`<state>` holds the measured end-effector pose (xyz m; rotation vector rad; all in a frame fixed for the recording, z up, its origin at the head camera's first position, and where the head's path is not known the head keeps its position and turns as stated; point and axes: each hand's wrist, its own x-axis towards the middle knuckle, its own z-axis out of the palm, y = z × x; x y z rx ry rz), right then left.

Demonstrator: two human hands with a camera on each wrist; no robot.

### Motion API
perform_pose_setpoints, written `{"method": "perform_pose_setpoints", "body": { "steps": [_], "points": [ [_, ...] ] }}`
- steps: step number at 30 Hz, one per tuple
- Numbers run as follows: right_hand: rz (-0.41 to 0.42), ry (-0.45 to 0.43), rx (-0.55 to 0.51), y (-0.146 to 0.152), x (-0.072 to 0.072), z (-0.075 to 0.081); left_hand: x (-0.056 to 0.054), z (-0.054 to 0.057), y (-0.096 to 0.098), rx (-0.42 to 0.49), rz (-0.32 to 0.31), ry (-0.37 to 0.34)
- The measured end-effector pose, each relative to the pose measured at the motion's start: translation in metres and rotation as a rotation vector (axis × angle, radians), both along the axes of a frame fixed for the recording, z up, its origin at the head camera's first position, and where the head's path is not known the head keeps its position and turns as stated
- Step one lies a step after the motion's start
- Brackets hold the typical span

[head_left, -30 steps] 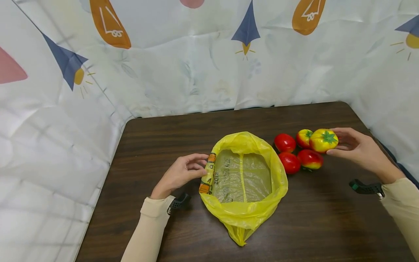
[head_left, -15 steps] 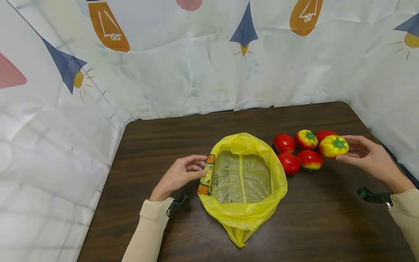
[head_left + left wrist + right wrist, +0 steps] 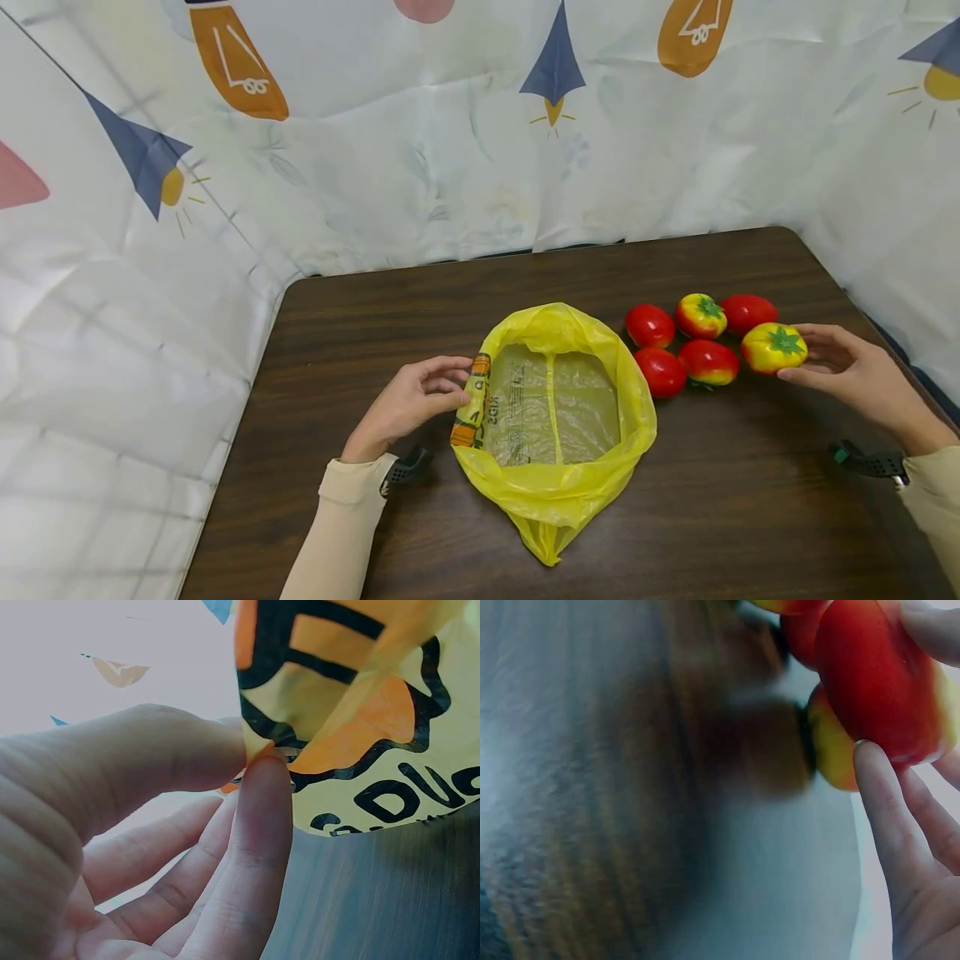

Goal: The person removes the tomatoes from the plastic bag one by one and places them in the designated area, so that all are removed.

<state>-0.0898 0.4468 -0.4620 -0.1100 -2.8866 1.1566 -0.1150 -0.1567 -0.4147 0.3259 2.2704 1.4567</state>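
Note:
On the left side of a yellow plastic bag [image 3: 555, 500], my left hand [image 3: 411, 404] pinches the rolled, printed rim between thumb and finger. The left wrist view shows that thumb and fingertip [image 3: 262, 787] meeting on the bag's edge. The bag's mouth is spread wide. To its right, my right hand [image 3: 862, 371] holds a shiny yellow-and-red toy tomato [image 3: 774, 348] with a green star-shaped top. Thumb and fingers grip it from the right; its red side faces the right wrist camera. Close by sit more such fruits, including a red one [image 3: 748, 314] just behind the held one.
Several other toy tomatoes cluster right of the bag, among them one with a green top [image 3: 701, 316] and a red one [image 3: 661, 372] beside the bag's rim. The dark wooden table [image 3: 360, 325] meets a printed white cloth [image 3: 420, 183] at the back and sides.
My right hand has shifted right and toward me with the toy tomato, away from the cluster. The red fruit behind it has come into view. My left hand keeps its place on the rim.

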Motion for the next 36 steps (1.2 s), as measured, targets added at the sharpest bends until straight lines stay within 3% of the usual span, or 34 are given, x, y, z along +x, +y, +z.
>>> {"method": "perform_pose_setpoints", "body": {
  "steps": [15,36],
  "points": [
    [0.038,-0.075,0.020,0.002,0.001,-0.011,0.003,-0.001,-0.003,-0.005,-0.003,-0.004],
    [0.063,-0.087,-0.028,0.004,-0.001,-0.014,0.006,-0.001,-0.003,-0.006,0.007,-0.022]
  ]
}}
